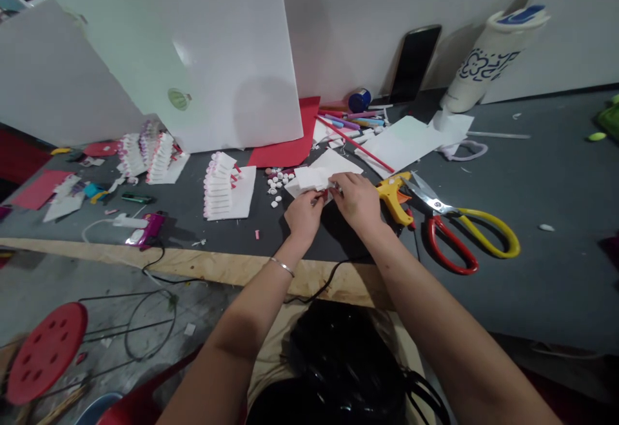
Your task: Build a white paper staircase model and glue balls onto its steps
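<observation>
My left hand and my right hand meet at the front middle of the table, fingers closed in a pinch. Between them is a small folded white paper piece, with a bit of red showing by the fingertips. My fingers partly hide it. Underneath lies a white sheet. Small white pieces are scattered just left of my hands. A yellow glue gun lies right beside my right hand, and scissors with one red and one yellow handle lie farther right.
White paper assemblies with pink edges stand on the left. Behind are a large white board, red paper, pens, a phone and a white tumbler. A black cord hangs over the table's front edge.
</observation>
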{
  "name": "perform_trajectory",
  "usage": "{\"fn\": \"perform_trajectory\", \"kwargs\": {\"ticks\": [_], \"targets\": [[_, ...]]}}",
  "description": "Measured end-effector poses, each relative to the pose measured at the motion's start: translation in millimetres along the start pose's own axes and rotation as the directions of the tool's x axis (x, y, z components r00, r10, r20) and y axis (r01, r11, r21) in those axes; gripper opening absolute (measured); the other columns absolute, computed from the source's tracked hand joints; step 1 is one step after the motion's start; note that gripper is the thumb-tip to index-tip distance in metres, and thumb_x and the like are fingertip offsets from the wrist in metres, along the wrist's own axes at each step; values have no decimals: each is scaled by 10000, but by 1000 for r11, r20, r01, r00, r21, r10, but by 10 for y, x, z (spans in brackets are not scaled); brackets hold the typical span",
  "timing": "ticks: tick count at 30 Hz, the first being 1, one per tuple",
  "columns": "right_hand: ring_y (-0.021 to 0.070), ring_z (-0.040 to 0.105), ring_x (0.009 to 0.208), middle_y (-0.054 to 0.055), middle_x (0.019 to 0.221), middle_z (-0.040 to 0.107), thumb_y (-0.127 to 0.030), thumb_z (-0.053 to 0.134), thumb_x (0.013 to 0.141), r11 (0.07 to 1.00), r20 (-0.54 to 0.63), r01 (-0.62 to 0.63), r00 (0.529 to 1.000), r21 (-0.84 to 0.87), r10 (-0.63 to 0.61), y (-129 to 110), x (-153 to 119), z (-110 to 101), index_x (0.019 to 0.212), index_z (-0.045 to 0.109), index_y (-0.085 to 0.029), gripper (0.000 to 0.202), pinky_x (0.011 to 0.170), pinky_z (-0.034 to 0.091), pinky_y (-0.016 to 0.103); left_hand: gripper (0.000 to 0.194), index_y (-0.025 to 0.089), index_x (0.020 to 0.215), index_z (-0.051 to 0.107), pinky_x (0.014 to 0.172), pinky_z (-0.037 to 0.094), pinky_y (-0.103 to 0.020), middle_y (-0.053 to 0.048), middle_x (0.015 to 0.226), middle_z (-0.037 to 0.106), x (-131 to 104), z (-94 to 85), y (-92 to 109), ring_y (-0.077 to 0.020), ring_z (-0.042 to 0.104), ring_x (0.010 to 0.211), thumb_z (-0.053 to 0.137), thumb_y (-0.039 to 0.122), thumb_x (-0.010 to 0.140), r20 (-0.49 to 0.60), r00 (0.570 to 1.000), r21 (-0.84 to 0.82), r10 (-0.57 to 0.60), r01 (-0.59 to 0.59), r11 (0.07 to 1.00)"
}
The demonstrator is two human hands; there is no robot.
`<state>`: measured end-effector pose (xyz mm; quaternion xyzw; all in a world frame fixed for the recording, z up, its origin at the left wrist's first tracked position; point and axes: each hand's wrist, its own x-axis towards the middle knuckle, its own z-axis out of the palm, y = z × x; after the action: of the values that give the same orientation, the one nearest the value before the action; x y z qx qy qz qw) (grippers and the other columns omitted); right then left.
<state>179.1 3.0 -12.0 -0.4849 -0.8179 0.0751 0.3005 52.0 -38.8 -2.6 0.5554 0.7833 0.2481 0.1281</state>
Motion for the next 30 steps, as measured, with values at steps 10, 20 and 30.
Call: {"fn": "perform_trajectory", "kwargs": {"ticks": [10, 20, 30], "targets": [[282, 584, 1003, 120, 1118, 691, -224, 491, 938, 1000, 8, 8, 1000, -23, -8, 21, -13, 11, 1087, 641, -184, 215, 809, 376, 365, 185, 269, 977, 741, 715, 466, -284, -49, 961, 749, 4, 60, -16, -224, 680, 899, 599, 353, 892, -12, 1000, 29, 11, -11, 1000], [282, 586, 1040, 115, 1153, 693, -221, 489, 947, 1000, -6, 8, 1000, 6, -8, 0, -31, -17, 1234, 619, -199, 316, 849, 396, 370, 196, 260, 988, 736, 736, 470, -298, -61, 977, 749, 34, 98, -41, -239, 679, 920, 593, 363, 901, -10, 999, 18, 52, -51, 999], [274, 584, 1037, 97, 1201, 685, -237, 462, 968, 1000, -5, 16, 1000, 0, -16, 9, -41, -17, 1205, 648, -208, 302, 847, 398, 373, 237, 242, 1011, 728, 738, 461, -301, -77, 1042, 745, 45, 79, 1, -248, 681, 942, 582, 394, 902, 8, 999, 79, 34, -35, 996]]}}
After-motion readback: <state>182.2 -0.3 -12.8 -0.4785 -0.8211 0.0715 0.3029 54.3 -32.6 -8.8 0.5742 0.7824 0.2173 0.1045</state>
